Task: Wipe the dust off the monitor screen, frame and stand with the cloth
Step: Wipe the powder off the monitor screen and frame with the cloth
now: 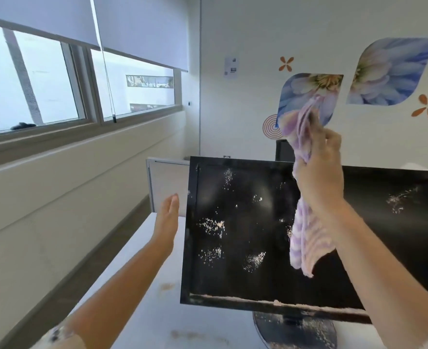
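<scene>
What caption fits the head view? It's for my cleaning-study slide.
Right hand grips a purple cloth before the dusty monitor; open left hand nears its left edge.

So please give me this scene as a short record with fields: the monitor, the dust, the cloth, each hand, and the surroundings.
monitor: black screen, off, on a round stand on a white desk
dust: white patches on the screen, a line along the bottom frame, specks on the stand
cloth: purple and white striped cloth, hanging in front of the screen
right hand: right hand grips the cloth, raised at the top edge
left hand: left hand open, beside the monitor's left edge, holding nothing
surroundings: window with blinds, flower stickers on the wall
</scene>
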Demonstrator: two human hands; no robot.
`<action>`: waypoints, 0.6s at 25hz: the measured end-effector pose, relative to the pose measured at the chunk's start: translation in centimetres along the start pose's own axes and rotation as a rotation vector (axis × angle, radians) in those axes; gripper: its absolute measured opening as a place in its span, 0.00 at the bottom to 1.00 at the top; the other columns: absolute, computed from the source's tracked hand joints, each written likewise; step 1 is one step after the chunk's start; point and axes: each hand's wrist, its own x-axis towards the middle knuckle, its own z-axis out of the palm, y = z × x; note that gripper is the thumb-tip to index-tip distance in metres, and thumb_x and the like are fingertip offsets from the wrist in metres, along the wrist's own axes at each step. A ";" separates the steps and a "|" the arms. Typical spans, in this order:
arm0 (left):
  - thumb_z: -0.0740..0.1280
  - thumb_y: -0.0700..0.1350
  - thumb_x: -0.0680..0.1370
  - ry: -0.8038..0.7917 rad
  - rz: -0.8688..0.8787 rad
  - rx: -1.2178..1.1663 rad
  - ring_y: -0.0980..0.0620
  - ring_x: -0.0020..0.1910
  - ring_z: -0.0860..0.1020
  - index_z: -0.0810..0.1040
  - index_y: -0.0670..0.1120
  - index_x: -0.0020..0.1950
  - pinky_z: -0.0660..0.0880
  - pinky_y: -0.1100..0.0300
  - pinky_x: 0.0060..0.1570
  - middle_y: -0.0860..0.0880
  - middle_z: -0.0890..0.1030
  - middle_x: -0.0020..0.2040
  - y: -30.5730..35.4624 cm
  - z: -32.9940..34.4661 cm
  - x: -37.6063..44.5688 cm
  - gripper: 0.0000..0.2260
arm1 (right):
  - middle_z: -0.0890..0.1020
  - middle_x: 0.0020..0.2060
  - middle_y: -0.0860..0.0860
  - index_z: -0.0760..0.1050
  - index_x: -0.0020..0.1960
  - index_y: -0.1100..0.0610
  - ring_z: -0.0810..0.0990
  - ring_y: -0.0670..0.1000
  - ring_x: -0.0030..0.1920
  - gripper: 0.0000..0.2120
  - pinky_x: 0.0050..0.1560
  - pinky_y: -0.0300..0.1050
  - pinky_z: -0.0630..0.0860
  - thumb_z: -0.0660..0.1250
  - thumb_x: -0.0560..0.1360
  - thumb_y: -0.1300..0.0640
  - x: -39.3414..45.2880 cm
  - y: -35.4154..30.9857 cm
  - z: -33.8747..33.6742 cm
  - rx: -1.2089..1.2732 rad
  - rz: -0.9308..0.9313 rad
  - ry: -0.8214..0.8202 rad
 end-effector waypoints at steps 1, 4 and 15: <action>0.52 0.54 0.81 -0.022 0.028 -0.007 0.50 0.66 0.67 0.66 0.48 0.68 0.62 0.49 0.68 0.49 0.69 0.67 1.3 0.0 1.4 0.19 | 0.69 0.62 0.62 0.60 0.74 0.51 0.74 0.62 0.55 0.34 0.49 0.53 0.77 0.65 0.73 0.71 0.7 -0.5 1.4 -0.091 -0.119 0.021; 0.51 0.53 0.81 -0.103 0.118 -0.006 0.52 0.62 0.70 0.69 0.49 0.64 0.63 0.51 0.65 0.51 0.73 0.63 4.9 -0.1 4.8 0.16 | 0.74 0.59 0.61 0.72 0.67 0.54 0.73 0.65 0.50 0.32 0.37 0.51 0.73 0.65 0.67 0.75 2.9 -2.5 5.2 -0.231 -0.442 -0.033; 0.59 0.34 0.77 -0.149 0.211 -0.045 0.56 0.42 0.74 0.74 0.50 0.52 0.72 0.69 0.37 0.53 0.79 0.43 6.0 1.2 8.1 0.13 | 0.74 0.66 0.52 0.71 0.67 0.42 0.74 0.57 0.63 0.18 0.62 0.57 0.68 0.55 0.80 0.41 2.3 -6.0 14.1 -0.122 -0.517 -0.613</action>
